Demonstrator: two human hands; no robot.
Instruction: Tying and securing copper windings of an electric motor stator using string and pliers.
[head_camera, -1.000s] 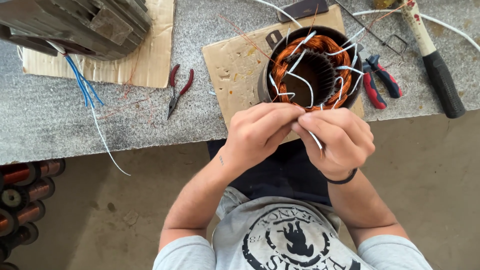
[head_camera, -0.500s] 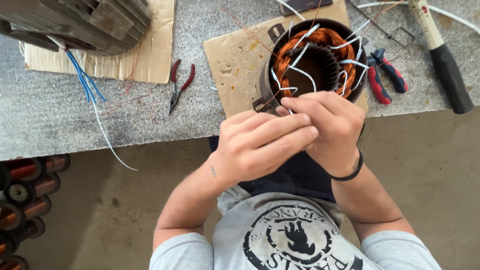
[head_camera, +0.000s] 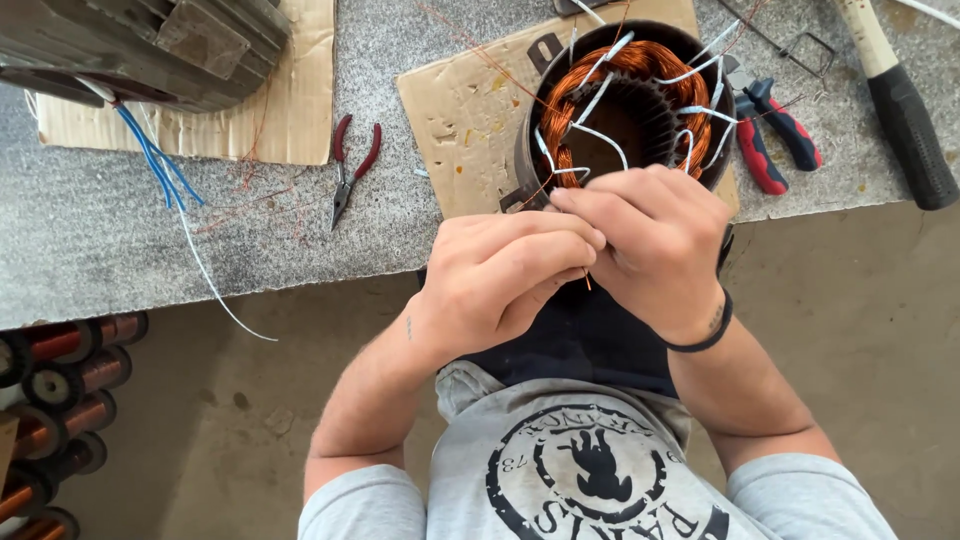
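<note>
Grey speckled stone makes up the worktop (head_camera: 120, 250) across the upper part of the frame, with bare concrete floor below it.

Your left hand (head_camera: 505, 275) and right hand (head_camera: 655, 250) meet at the centre of the frame, just below the worktop's edge. Both are curled with fingertips pressed together, pinching a thin copper wire (head_camera: 588, 280) whose short end pokes out between them. Your right wrist wears a dark band.

Just above your right hand, touching its knuckles, stands the motor stator (head_camera: 625, 110), a dark round shell with orange copper windings and white sleeved leads sticking out around the rim. It rests on a piece of cardboard (head_camera: 465, 120) at upper centre.

To the right of the stator lie red-and-blue-handled pliers (head_camera: 775, 135), and farther right, at the upper right edge, a hammer (head_camera: 895, 95) with a black grip. To the left of the cardboard, small red-handled pliers (head_camera: 350, 170) lie on the stone. In the upper left a grey finned motor housing (head_camera: 150, 45) sits on another cardboard sheet, with blue and white wires (head_camera: 165, 175) trailing down from it. Spools of copper wire (head_camera: 60, 400) are stacked at the lower left edge.
</note>
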